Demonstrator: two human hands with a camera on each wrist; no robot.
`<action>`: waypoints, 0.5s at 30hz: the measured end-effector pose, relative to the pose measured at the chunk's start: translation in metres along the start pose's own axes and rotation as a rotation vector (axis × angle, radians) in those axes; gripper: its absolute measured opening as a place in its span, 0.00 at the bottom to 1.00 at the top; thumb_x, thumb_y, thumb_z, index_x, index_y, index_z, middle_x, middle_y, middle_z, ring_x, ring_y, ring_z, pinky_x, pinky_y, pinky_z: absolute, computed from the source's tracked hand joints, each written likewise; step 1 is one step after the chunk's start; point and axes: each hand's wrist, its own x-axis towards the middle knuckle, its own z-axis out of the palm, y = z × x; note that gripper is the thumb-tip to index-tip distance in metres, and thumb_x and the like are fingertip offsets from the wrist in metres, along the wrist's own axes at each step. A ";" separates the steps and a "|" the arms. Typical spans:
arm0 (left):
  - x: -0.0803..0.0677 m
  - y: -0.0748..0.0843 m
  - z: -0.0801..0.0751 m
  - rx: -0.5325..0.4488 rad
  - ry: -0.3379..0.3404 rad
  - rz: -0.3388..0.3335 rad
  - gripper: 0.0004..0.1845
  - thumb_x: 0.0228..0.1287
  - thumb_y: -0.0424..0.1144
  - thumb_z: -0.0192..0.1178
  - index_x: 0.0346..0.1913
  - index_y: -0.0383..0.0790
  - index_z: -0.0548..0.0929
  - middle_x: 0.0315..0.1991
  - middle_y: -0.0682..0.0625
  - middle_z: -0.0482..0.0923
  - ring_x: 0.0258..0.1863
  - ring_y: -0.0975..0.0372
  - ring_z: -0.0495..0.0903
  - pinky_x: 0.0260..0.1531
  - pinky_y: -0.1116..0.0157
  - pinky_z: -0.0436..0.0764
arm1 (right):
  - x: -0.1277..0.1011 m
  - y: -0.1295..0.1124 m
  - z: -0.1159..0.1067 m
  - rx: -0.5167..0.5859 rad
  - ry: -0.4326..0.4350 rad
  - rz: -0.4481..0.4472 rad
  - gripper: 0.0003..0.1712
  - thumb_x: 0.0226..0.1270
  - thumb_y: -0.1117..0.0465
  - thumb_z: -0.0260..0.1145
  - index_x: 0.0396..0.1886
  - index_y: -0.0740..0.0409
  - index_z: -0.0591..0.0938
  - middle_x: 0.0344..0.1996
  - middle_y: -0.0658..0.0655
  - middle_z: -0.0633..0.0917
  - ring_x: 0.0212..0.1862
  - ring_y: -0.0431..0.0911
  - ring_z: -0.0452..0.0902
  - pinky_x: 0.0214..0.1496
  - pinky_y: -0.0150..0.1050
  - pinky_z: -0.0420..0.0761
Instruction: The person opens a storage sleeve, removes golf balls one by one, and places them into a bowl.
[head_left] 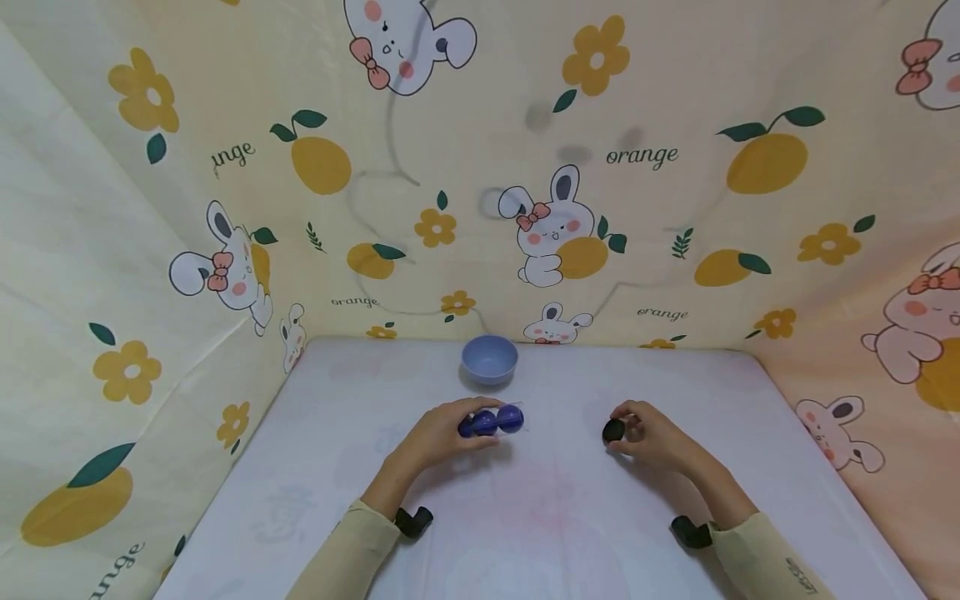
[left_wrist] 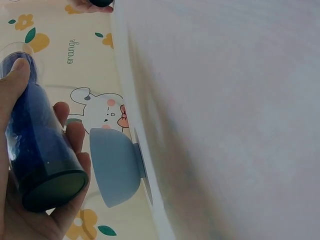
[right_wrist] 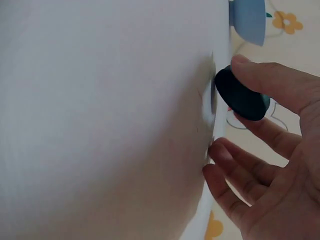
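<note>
If the left hand [head_left: 447,429] tilts its gripped clear-plastic tube [left_wrist: 45,127] while the right hand [head_left: 660,437] pinches the round dark cap [right_wrist: 242,95], blue balls [head_left: 511,418] may spill.

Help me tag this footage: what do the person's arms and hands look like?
The left sleeve and right sleeve are beige, the right with dark lettering. Each wrist bears a bent black device. The left hand and right hand wear no gloves.
</note>
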 end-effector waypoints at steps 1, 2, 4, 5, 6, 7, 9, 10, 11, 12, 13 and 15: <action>0.000 0.000 0.000 -0.001 0.001 0.000 0.33 0.69 0.59 0.72 0.75 0.66 0.76 0.70 0.54 0.81 0.62 0.56 0.82 0.61 0.49 0.82 | 0.000 0.000 -0.001 -0.010 -0.002 0.006 0.26 0.65 0.58 0.82 0.58 0.59 0.81 0.53 0.61 0.82 0.56 0.58 0.78 0.57 0.58 0.80; 0.000 0.000 0.000 -0.004 0.002 -0.002 0.33 0.69 0.59 0.72 0.75 0.66 0.76 0.70 0.54 0.81 0.62 0.55 0.82 0.62 0.49 0.82 | -0.001 0.000 -0.001 -0.020 -0.003 0.013 0.26 0.65 0.58 0.82 0.57 0.58 0.81 0.53 0.61 0.82 0.56 0.58 0.78 0.56 0.57 0.80; -0.001 0.000 0.000 -0.003 0.003 -0.004 0.33 0.70 0.59 0.72 0.75 0.65 0.76 0.70 0.54 0.81 0.63 0.55 0.82 0.62 0.48 0.81 | -0.002 0.000 -0.003 -0.040 -0.007 0.026 0.26 0.64 0.57 0.83 0.57 0.58 0.81 0.54 0.63 0.81 0.55 0.58 0.77 0.55 0.56 0.79; -0.001 0.000 0.000 -0.001 0.003 -0.005 0.33 0.70 0.58 0.72 0.75 0.65 0.76 0.70 0.54 0.80 0.64 0.55 0.82 0.63 0.48 0.81 | -0.002 0.000 -0.003 -0.049 -0.011 0.030 0.27 0.64 0.57 0.83 0.57 0.58 0.81 0.54 0.63 0.81 0.55 0.58 0.76 0.55 0.56 0.79; -0.001 0.000 -0.001 0.000 0.004 -0.004 0.33 0.70 0.58 0.72 0.75 0.65 0.76 0.70 0.54 0.80 0.64 0.55 0.82 0.63 0.48 0.81 | -0.003 0.000 -0.004 -0.055 -0.014 0.035 0.27 0.63 0.57 0.83 0.57 0.58 0.81 0.54 0.63 0.81 0.56 0.59 0.76 0.55 0.57 0.79; -0.001 0.000 -0.001 0.004 0.005 -0.003 0.33 0.70 0.57 0.73 0.75 0.64 0.76 0.71 0.53 0.80 0.64 0.54 0.82 0.63 0.48 0.81 | -0.003 -0.001 -0.005 -0.064 -0.016 0.033 0.27 0.63 0.57 0.83 0.56 0.58 0.81 0.55 0.64 0.81 0.56 0.60 0.76 0.55 0.58 0.79; -0.002 0.001 -0.001 0.011 0.008 -0.003 0.33 0.70 0.57 0.73 0.75 0.63 0.77 0.71 0.53 0.80 0.65 0.54 0.82 0.63 0.48 0.81 | -0.004 -0.001 -0.006 -0.082 -0.022 0.027 0.27 0.63 0.57 0.83 0.56 0.59 0.81 0.55 0.64 0.81 0.57 0.61 0.76 0.56 0.60 0.79; -0.002 0.001 -0.002 0.016 0.010 -0.004 0.33 0.70 0.57 0.73 0.75 0.63 0.77 0.71 0.53 0.80 0.65 0.54 0.82 0.63 0.48 0.81 | -0.004 -0.001 -0.006 -0.090 -0.024 0.026 0.27 0.63 0.57 0.83 0.56 0.59 0.81 0.55 0.65 0.81 0.58 0.62 0.76 0.56 0.61 0.79; -0.002 0.002 -0.002 0.021 0.011 -0.006 0.33 0.70 0.57 0.73 0.75 0.62 0.77 0.71 0.53 0.80 0.65 0.54 0.82 0.63 0.48 0.81 | -0.004 -0.002 -0.006 -0.096 -0.027 0.027 0.27 0.63 0.57 0.83 0.56 0.59 0.81 0.55 0.65 0.81 0.58 0.62 0.76 0.57 0.61 0.79; -0.002 0.002 -0.003 0.023 0.012 -0.008 0.33 0.70 0.57 0.73 0.75 0.62 0.77 0.71 0.52 0.80 0.65 0.54 0.82 0.63 0.48 0.81 | -0.004 -0.002 -0.007 -0.103 -0.031 0.028 0.27 0.63 0.58 0.83 0.56 0.59 0.81 0.56 0.65 0.81 0.58 0.63 0.76 0.57 0.61 0.79; -0.002 0.002 -0.003 0.025 0.014 -0.010 0.33 0.70 0.58 0.73 0.75 0.62 0.77 0.71 0.52 0.80 0.65 0.53 0.81 0.63 0.48 0.81 | -0.004 -0.003 -0.007 -0.109 -0.036 0.030 0.27 0.64 0.58 0.83 0.57 0.59 0.81 0.56 0.65 0.80 0.59 0.63 0.76 0.58 0.61 0.79; -0.002 0.002 -0.003 0.022 0.015 -0.014 0.33 0.70 0.58 0.73 0.74 0.62 0.77 0.71 0.52 0.80 0.66 0.53 0.81 0.64 0.48 0.81 | -0.003 -0.004 -0.008 -0.118 -0.046 0.044 0.26 0.64 0.58 0.82 0.57 0.60 0.81 0.56 0.66 0.80 0.59 0.64 0.76 0.58 0.62 0.79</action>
